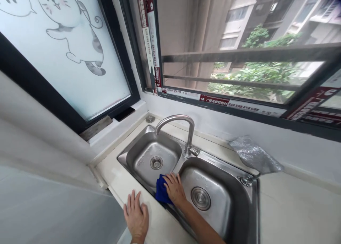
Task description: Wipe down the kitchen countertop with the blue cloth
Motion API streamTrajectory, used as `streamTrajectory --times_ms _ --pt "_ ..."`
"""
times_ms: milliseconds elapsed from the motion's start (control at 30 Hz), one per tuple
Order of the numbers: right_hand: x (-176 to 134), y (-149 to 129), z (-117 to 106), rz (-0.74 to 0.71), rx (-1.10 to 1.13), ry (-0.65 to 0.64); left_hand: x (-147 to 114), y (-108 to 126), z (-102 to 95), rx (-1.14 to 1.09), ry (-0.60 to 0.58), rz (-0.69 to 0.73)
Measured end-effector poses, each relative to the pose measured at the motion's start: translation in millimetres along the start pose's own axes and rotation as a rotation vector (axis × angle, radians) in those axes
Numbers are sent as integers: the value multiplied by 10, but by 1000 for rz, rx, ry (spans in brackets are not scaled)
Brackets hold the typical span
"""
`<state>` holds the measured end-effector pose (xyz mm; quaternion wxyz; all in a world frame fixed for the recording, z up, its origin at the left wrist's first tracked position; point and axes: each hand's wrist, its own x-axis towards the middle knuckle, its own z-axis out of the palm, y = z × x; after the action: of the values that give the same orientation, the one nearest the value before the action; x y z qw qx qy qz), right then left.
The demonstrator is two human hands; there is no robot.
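My right hand (175,190) presses a bunched blue cloth (161,191) on the near end of the divider between the two basins, at the sink's front rim. Its fingers lie over the cloth's right side and hide part of it. Palm down on the pale countertop (113,169), just in front of the sink, my left hand (136,215) rests with fingers spread and holds nothing. The stainless steel double sink (213,161) has a left basin with water drops around its drain (156,163) and a right basin with a larger drain (200,198).
A curved faucet (191,134) rises behind the divider. A silvery bubble-wrap pouch (253,155) lies at the back right, near a metal fitting (245,180). A round metal piece (150,119) sits in the far corner, and a dark flat object (124,114) on the left ledge.
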<state>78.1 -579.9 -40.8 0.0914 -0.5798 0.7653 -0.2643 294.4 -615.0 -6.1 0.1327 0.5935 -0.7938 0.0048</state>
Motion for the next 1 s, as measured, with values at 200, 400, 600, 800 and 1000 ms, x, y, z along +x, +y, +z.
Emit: streamTrajectory --times_ms 200,400,600,800,1000 --pt "469 477 -4 94 -32 106 0 -32 38 32 -25 12" --pt "888 967 -175 107 -50 177 4 -48 61 41 -29 3" --pt "830 864 -126 170 -17 205 -6 -8 -5 -8 -16 2" --pt "313 266 108 224 116 214 -23 -1 -9 -68 38 -3" --pt "10 -181 190 281 415 204 -83 -24 38 -98 66 -20"
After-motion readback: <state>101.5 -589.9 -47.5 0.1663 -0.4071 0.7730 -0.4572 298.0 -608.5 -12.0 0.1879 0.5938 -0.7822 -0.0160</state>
